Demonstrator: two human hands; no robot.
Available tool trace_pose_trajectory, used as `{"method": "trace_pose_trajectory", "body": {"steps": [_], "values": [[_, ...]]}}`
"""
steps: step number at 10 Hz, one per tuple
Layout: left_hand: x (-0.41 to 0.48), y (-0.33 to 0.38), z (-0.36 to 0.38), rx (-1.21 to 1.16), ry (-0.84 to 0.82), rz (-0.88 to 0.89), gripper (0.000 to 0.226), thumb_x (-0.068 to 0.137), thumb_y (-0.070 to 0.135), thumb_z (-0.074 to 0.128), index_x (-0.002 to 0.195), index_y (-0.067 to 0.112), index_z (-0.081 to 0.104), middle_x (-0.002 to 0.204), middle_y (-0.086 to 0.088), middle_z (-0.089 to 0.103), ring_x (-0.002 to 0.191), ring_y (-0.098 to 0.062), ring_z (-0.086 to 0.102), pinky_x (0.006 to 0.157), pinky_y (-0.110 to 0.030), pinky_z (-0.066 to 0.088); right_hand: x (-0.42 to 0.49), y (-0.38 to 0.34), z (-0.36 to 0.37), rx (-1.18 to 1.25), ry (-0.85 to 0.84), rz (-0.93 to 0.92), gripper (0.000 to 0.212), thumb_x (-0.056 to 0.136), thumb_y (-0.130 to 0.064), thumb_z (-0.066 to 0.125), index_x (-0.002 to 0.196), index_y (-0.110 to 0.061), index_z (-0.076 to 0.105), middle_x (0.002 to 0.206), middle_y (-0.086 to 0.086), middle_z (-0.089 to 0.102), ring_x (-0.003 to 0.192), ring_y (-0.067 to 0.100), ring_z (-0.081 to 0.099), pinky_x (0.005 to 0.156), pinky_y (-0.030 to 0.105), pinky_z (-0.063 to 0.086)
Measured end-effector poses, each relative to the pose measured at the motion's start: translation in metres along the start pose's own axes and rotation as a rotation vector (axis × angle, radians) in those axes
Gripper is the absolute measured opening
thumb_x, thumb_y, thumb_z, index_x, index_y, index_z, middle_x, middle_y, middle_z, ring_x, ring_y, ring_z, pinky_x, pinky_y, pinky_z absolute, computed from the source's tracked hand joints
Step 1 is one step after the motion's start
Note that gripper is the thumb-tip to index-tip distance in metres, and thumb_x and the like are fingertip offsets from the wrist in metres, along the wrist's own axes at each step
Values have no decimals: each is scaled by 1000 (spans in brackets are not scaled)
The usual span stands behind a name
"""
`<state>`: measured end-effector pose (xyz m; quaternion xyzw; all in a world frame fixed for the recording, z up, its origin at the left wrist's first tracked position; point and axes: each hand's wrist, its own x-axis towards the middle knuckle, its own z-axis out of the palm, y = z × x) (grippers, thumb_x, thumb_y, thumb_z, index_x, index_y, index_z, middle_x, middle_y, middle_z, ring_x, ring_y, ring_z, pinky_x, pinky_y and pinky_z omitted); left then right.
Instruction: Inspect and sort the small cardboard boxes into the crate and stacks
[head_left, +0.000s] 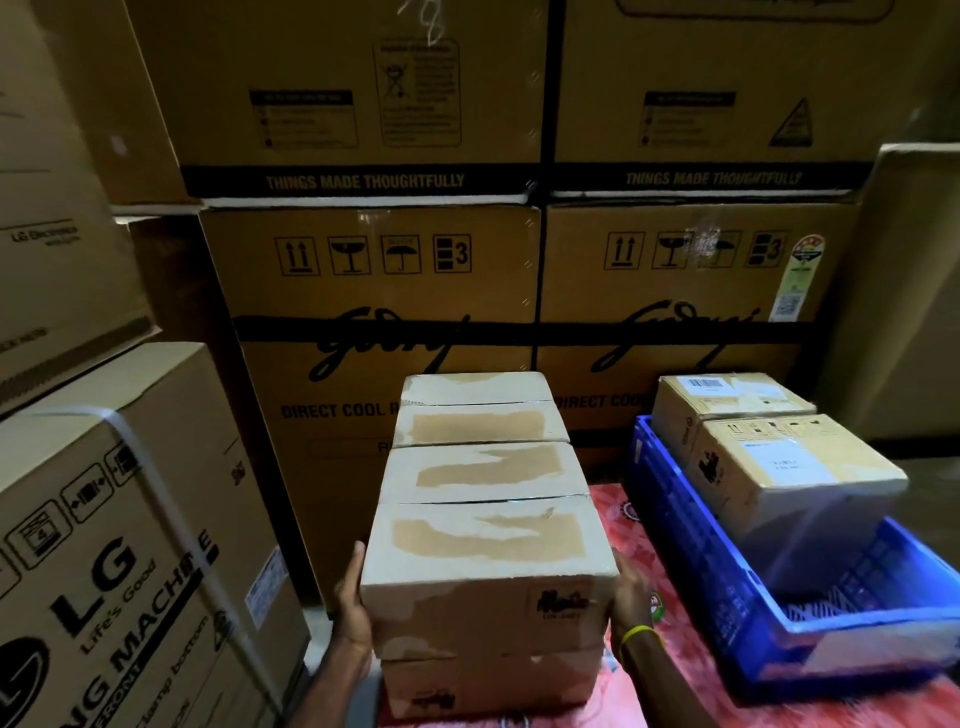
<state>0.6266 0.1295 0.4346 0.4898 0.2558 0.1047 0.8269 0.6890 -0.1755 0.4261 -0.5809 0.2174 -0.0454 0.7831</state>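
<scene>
A small cardboard box (488, 566) with torn tape patches on its lid sits on top of another small box (488, 686) in the near stack. My left hand (350, 597) presses its left side and my right hand (631, 597) presses its right side. Behind it a row of similar boxes (480, 441) runs back toward the wall of cartons. To the right stands a blue plastic crate (691, 545) holding two labelled small boxes, a nearer one (789, 467) and a farther one (727, 400).
A red patterned cloth (675, 670) covers the surface under the stacks and the crate. Large Godrej cartons (363, 322) form a wall behind. LG washing machine cartons (119, 545) stand close on the left. Another tall carton (909, 291) rises at the right.
</scene>
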Motion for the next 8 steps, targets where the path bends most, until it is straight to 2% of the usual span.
{"method": "trace_pose_trajectory", "body": {"steps": [1, 2, 3, 4, 5, 6, 7, 8], "values": [[-8, 6, -3, 149, 73, 131, 39, 107, 37, 51, 96, 9, 76, 97, -21, 76, 79, -34, 73, 68, -41, 61, -7, -6, -9, -7, 46, -7, 20, 97, -5, 59, 83, -6, 74, 63, 2, 67, 63, 23, 55, 59, 30, 41], [-19, 14, -1, 205, 75, 159, 43, 108, 35, 51, 97, 2, 75, 94, -20, 74, 84, -36, 70, 75, -43, 55, -6, -7, -19, 10, 42, 60, 14, 95, -6, 60, 96, -4, 74, 75, 8, 64, 64, 23, 55, 56, 27, 43], [-26, 22, 1, 240, 94, 195, 40, 108, 33, 53, 94, 3, 76, 92, -19, 75, 85, -37, 70, 78, -45, 53, -5, -11, -28, -5, 19, 75, 19, 95, -7, 62, 105, 0, 76, 88, 16, 70, 75, 30, 64, 67, 32, 51], [-25, 25, 0, 314, 112, 251, 42, 108, 32, 55, 88, 1, 76, 89, -27, 74, 83, -43, 70, 73, -40, 50, -9, -20, -37, -69, -15, 73, 12, 99, -7, 63, 103, -2, 73, 88, 15, 71, 75, 28, 64, 68, 32, 48], [-24, 25, 0, 396, 138, 296, 46, 109, 35, 52, 85, 1, 73, 85, -29, 72, 83, -49, 69, 69, -38, 47, -18, -25, -44, -163, -87, 76, 13, 102, -3, 58, 99, -5, 70, 81, 10, 72, 65, 23, 63, 62, 29, 43], [-34, 30, 7, 498, 145, 339, 39, 108, 35, 54, 104, 1, 73, 103, -25, 72, 91, -39, 67, 77, -38, 47, -32, -31, -48, -194, -131, 84, 20, 102, -2, 54, 93, -7, 71, 80, 8, 75, 69, 25, 67, 64, 31, 44], [-44, 33, 15, 620, 193, 400, 34, 103, 27, 65, 129, 5, 67, 121, -19, 70, 103, -33, 62, 89, -43, 52, -37, -33, -48, -208, -153, 89, 22, 101, -10, 56, 94, -8, 76, 89, 8, 81, 83, 30, 72, 70, 32, 46], [-66, 39, 34, 771, 208, 493, 44, 97, 20, 72, 138, 6, 61, 128, -21, 66, 110, -35, 59, 89, -44, 49, -46, -28, -52, -255, -190, 87, 16, 100, -11, 60, 94, -6, 74, 93, 9, 80, 77, 27, 73, 62, 26, 44]]}}
